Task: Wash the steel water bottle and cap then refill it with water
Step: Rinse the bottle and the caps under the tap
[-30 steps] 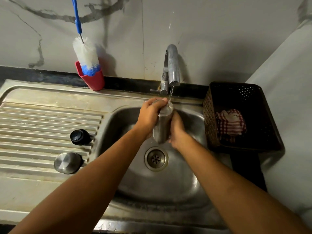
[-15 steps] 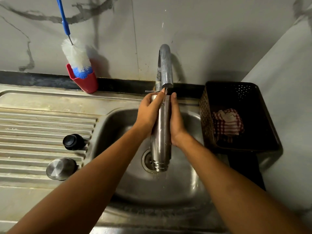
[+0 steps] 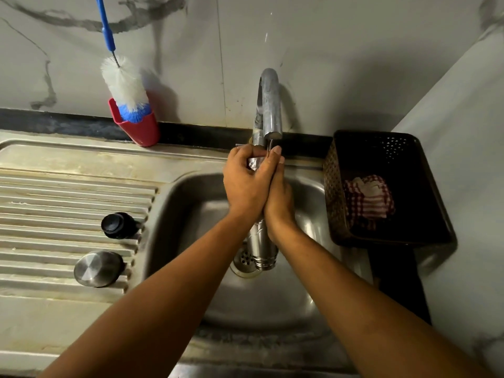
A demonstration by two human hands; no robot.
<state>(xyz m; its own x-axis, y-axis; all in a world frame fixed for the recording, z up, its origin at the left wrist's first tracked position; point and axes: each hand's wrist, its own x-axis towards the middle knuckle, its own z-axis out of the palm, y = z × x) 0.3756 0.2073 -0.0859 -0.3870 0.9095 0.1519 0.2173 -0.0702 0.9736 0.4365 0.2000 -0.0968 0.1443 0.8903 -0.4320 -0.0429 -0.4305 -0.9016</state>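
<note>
Under the tap (image 3: 268, 105), my left hand (image 3: 246, 184) grips the bottle (image 3: 261, 246) mouth-down (so rinse water drains out), right hand (image 3: 279, 197) pressed flat along it; cap (image 3: 99, 268) sits on the drainer (image 3: 54, 192).

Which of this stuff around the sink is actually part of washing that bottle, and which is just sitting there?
In the job: steel bottle, held mouth down between left hand and right hand under the running tap; steel cap and black stopper on the drainboard; probably the bottle brush.
Just lying about: red cup, dark basket, checked cloth inside it.
</note>
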